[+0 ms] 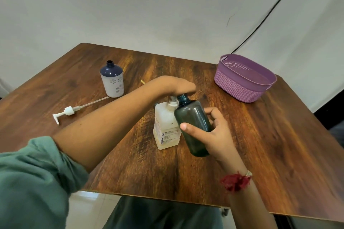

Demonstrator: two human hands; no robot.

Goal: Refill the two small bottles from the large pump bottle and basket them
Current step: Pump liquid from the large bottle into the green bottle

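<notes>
Wall (130,5): plain, off-white, matte, fills the upper half of the view. Lighting is soft and even. One short thin scratch mark (229,20) sits on the wall, right of centre.

Black cable (260,21): runs diagonally down the wall from the top right and drops behind the table's far edge.

Table (279,145): dark brown wood-grain top, rounded corners, slight sheen along the grain.

Floor (87,210): pale glossy tiles below the near edge, with bright reflections.

Small caster (225,212) shows under the near edge.

Dark area (335,117) at far right; contents not discernible.
</notes>
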